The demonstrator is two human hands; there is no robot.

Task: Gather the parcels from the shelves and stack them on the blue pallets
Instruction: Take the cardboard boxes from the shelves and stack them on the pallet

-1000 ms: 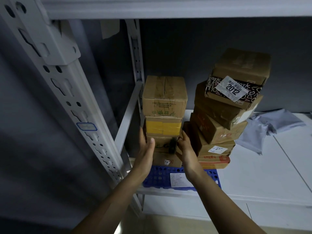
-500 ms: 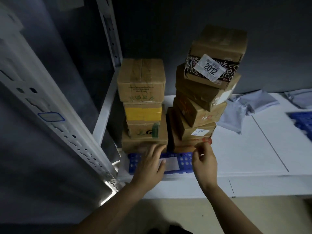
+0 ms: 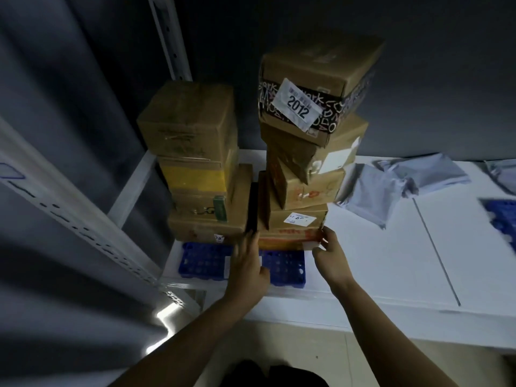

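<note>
You face a dark grey wall (image 3: pixel 418 79) behind a white shelf board (image 3: pixel 391 261), your landmark here. A thin dark seam (image 3: pixel 435 252) runs across that board from back to front. Left of the board, a white perforated upright (image 3: pixel 170 37) rises at the rear, and a larger blurred upright (image 3: pixel 69 213) slants nearer you. Below the board's front edge lies beige floor (image 3: pixel 321 347); a bright glint (image 3: pixel 164 317) shines beneath its left corner.

head view, looking steeply down, close over stacked parcels (image 3: pixel 293 208)
</note>
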